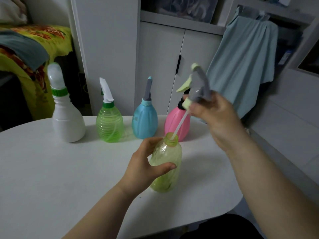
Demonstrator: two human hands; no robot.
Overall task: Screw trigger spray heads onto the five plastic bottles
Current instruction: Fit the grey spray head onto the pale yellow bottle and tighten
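My left hand (144, 167) grips a pale yellow-green bottle (170, 157) that stands upright on the white table (60, 169), its neck open. My right hand (213, 116) holds a grey spray head (200, 87) with a light green trigger, tilted above the bottle. The head's white dip tube (179, 125) slants down into the bottle's mouth. Behind stand a white bottle (68, 116), a green ribbed bottle (109, 124), a blue bottle (144, 120) and a pink bottle (174, 121), each with a spray head on; the pink one's head is partly hidden.
White cabinet doors (160, 66) rise behind the table. A light blue garment (245, 62) hangs at the right. A yellow patterned cloth (34, 54) covers furniture at the left. The table's rounded front edge (198, 221) lies near my body.
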